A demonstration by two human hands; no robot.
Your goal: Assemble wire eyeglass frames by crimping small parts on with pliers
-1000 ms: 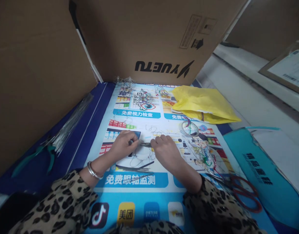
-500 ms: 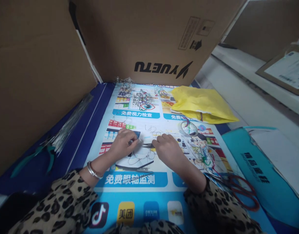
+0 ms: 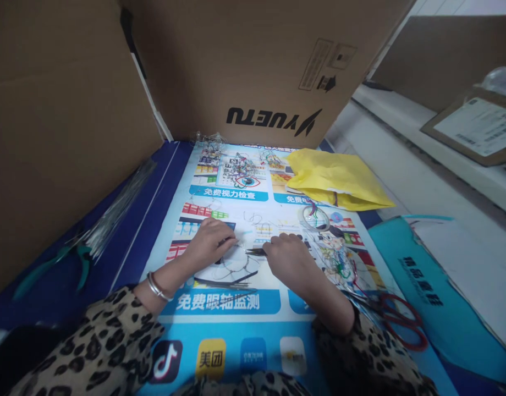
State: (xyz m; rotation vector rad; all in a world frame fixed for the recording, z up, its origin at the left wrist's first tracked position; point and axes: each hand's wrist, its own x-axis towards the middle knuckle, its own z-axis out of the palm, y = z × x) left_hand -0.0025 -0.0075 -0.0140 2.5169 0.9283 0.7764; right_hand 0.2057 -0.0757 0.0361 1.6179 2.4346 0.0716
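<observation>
Well left of the left fingers, a bundle of straight wires (image 3: 116, 214) lies loose above teal-handled pliers (image 3: 84, 267), apparently unused stock. The left hand (image 3: 209, 240) reaches forward, palm down, thumb and forefinger closed in a pinch, seemingly on a fine wire (image 3: 241, 246); the work there looks partway along, though how much remains I cannot tell. Just right of that pinch, a dark pointed tool (image 3: 257, 252) aims its tips leftward, gripped by the curled fingers of the right hand (image 3: 289, 257), knuckles up, forearm angled inward. Right of those fingers sit a coloured wire tangle (image 3: 341, 267) and red-handled scissors (image 3: 418, 339).
</observation>
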